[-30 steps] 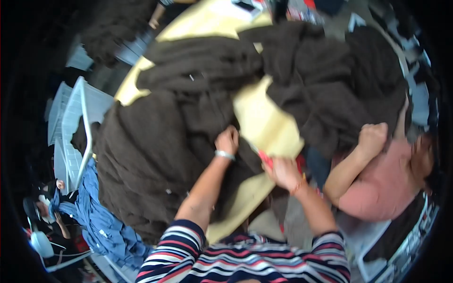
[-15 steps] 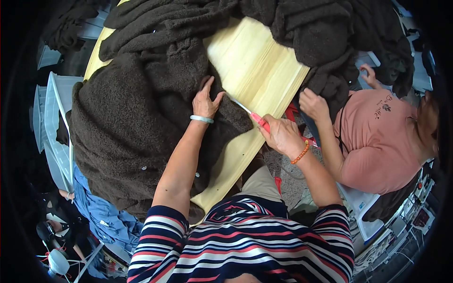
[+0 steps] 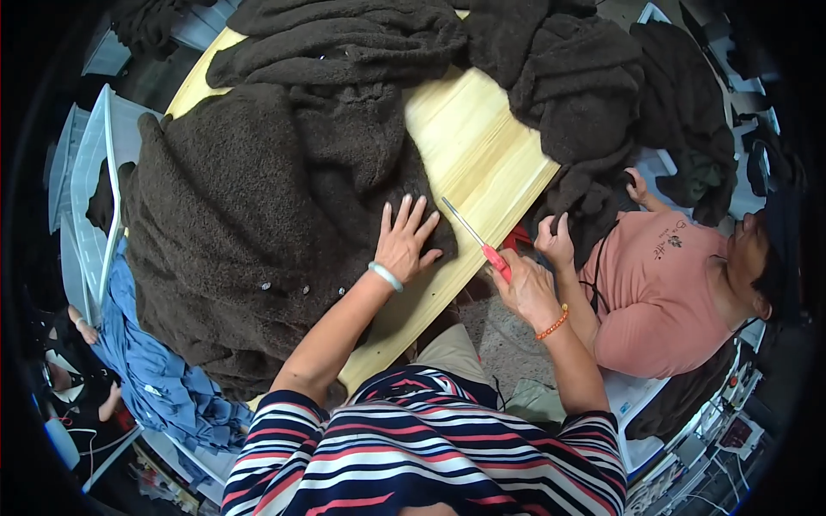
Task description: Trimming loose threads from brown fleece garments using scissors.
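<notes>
A large dark brown fleecy garment [image 3: 224, 181] lies heaped over the pale wooden table [image 3: 482, 129], with several small shiny spots along its lower part. My left hand [image 3: 403, 245] rests flat on its right edge, fingers spread, palm down. My right hand [image 3: 527, 288] is closed round a thin tool [image 3: 469, 225] with a red handle and a long narrow metal end; its exact kind is not clear. The metal end points up and left over bare wood, a little apart from the cloth.
More brown garments [image 3: 576, 77] are piled at the far side and far right. A co-worker in a pink top [image 3: 662, 292] sits close on the right, hands near that cloth. Blue cloth [image 3: 163, 361] hangs at the left beside pale plastic bins [image 3: 90, 189]. Another person is at lower left.
My left hand has slid nearer and right, its fingers now spread wider on the garment. The tool in my right hand has moved nearer, and its tip has come away from the cloth.
</notes>
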Action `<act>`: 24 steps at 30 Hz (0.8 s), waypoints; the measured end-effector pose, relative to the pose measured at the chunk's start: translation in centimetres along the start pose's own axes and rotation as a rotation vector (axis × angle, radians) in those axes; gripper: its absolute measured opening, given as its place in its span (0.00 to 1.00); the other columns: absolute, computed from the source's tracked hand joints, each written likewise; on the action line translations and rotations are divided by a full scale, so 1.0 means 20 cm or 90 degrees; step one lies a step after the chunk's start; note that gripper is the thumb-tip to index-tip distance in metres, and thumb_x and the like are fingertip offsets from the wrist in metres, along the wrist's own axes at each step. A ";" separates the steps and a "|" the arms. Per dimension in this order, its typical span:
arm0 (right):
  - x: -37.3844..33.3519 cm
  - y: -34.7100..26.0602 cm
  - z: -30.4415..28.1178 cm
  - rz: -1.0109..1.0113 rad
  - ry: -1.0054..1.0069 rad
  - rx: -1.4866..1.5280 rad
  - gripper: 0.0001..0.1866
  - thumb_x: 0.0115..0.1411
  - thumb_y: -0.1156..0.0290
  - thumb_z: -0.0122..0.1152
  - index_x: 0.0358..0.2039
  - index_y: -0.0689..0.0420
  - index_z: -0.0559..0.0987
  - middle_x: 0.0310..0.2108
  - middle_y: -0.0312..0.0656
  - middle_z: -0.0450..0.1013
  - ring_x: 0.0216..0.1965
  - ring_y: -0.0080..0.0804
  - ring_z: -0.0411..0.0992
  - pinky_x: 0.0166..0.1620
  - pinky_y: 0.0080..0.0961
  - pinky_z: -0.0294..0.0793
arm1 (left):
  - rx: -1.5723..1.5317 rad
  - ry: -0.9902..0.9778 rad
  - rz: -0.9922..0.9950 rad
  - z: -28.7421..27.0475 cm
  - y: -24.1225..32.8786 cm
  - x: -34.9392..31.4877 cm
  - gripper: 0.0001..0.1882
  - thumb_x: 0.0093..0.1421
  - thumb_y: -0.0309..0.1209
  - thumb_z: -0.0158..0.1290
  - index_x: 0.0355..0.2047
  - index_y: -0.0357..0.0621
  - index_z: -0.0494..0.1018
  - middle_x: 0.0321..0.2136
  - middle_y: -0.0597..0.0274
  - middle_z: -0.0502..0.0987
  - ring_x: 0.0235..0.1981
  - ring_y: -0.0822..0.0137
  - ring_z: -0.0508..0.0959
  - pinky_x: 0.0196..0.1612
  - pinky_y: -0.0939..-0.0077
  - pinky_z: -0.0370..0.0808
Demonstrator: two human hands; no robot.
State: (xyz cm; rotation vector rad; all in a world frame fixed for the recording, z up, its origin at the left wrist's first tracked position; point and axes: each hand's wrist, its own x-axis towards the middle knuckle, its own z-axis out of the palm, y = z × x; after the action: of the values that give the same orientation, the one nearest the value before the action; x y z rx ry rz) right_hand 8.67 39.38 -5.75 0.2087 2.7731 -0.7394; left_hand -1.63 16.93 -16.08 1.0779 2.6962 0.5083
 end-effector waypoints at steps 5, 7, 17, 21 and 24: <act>-0.16 -0.07 -0.01 0.023 -0.141 -0.086 0.16 0.58 0.57 0.60 0.36 0.57 0.76 0.25 0.57 0.76 0.30 0.58 0.76 0.36 0.51 0.73 | -0.048 0.003 -0.009 0.10 -0.05 -0.04 0.32 0.59 0.43 0.55 0.64 0.59 0.63 0.69 0.51 0.52 0.69 0.47 0.51 0.67 0.40 0.47; -0.21 -0.07 0.00 0.012 -0.160 -0.087 0.16 0.58 0.56 0.60 0.36 0.57 0.76 0.25 0.58 0.76 0.31 0.58 0.76 0.36 0.51 0.74 | -0.004 -0.015 -0.003 0.11 -0.06 -0.03 0.31 0.59 0.42 0.54 0.64 0.60 0.63 0.69 0.52 0.52 0.69 0.47 0.51 0.67 0.40 0.47; 0.05 -0.16 -0.02 0.015 -0.059 -0.046 0.14 0.58 0.60 0.59 0.33 0.60 0.76 0.24 0.57 0.76 0.29 0.58 0.76 0.36 0.49 0.75 | -0.014 0.009 0.009 0.13 -0.04 -0.03 0.25 0.62 0.39 0.51 0.60 0.60 0.68 0.67 0.51 0.56 0.68 0.46 0.54 0.67 0.41 0.49; -0.01 -0.12 0.02 0.022 -0.069 -0.049 0.13 0.58 0.61 0.59 0.32 0.60 0.76 0.24 0.58 0.76 0.29 0.56 0.77 0.35 0.50 0.75 | -0.021 0.009 0.000 0.12 -0.05 -0.05 0.24 0.62 0.38 0.52 0.59 0.60 0.69 0.67 0.51 0.56 0.68 0.46 0.54 0.66 0.40 0.49; 0.03 -0.15 0.03 0.010 -0.066 -0.046 0.14 0.59 0.60 0.58 0.32 0.60 0.76 0.24 0.57 0.76 0.29 0.55 0.77 0.34 0.49 0.75 | -0.006 -0.008 0.002 0.12 -0.05 -0.05 0.24 0.62 0.39 0.52 0.59 0.61 0.69 0.67 0.51 0.56 0.68 0.46 0.53 0.66 0.40 0.49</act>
State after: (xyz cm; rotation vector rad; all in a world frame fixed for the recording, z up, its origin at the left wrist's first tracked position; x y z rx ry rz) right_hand 7.57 36.48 -5.01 0.1715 2.6906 -0.6270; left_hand -0.84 16.24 -18.59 1.0797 2.6784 0.5127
